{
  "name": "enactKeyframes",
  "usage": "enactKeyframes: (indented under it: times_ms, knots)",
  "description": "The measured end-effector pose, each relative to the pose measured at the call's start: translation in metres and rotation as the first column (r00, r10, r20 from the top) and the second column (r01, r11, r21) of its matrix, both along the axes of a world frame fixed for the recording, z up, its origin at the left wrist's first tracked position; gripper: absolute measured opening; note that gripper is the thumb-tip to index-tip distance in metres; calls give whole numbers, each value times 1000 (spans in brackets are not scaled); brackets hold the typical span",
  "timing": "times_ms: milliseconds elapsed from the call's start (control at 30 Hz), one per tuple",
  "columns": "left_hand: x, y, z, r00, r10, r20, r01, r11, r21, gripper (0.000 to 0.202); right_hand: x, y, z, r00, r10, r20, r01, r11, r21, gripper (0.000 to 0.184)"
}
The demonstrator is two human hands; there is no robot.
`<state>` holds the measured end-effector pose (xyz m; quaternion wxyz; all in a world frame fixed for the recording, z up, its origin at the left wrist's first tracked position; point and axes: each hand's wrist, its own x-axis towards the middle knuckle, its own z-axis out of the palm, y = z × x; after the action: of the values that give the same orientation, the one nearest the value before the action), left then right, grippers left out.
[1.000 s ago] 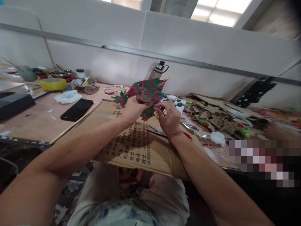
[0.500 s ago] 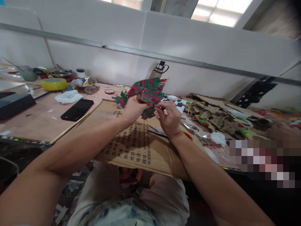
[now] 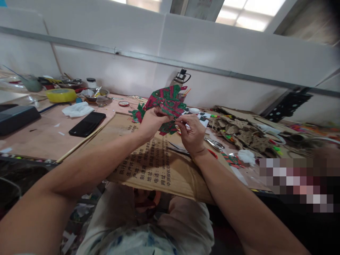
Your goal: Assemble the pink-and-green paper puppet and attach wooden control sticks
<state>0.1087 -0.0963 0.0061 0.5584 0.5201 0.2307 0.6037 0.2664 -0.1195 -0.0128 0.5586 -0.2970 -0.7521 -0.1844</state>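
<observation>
A red and green painted cut-out figure [image 3: 166, 101], flat with jagged edges, is held up above the cardboard sheet [image 3: 156, 166]. My left hand [image 3: 152, 124] is closed on its lower part, thumb and fingers pinched together. Close beside it, at the figure's right lower edge, my right hand [image 3: 191, 132] pinches with thumb and forefinger. Whatever lies in that pinch is too small to make out. Under my right wrist lie red-handled scissors [image 3: 179, 148], their blades on the cardboard. Metal pliers [image 3: 214, 144] rest just right of that hand.
A phone [image 3: 87, 124], a yellow tape roll [image 3: 61, 95] and a metal bowl [image 3: 95, 94] stand on the left. Behind the figure is a bottle [image 3: 181, 78]. Brown cord pieces [image 3: 244, 131] are heaped at the right, near a blurred person at the edge.
Both hands stay nearly in place. The figure has tilted very slightly. At the right edge, the other person's hand has shifted and is blurred.
</observation>
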Motion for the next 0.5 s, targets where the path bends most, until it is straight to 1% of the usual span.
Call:
enactKeyframes:
  times_ms: [200, 367, 500]
  knots:
    - [1, -1, 0, 996, 75, -41, -73, 995, 66, 23, -1, 2, -1, 1000, -9, -11, 10, 999, 33, 4]
    - [0, 0, -2, 996, 68, -55, -62, 993, 102, 21, 0, 2, -1, 999, -33, 8, 33, 999, 35, 4]
    - [-1, 2, -3, 985, 103, -139, -85, 988, 129, 17, 1, 0, 1, 998, -15, 61, 15, 1000, 8, 4]
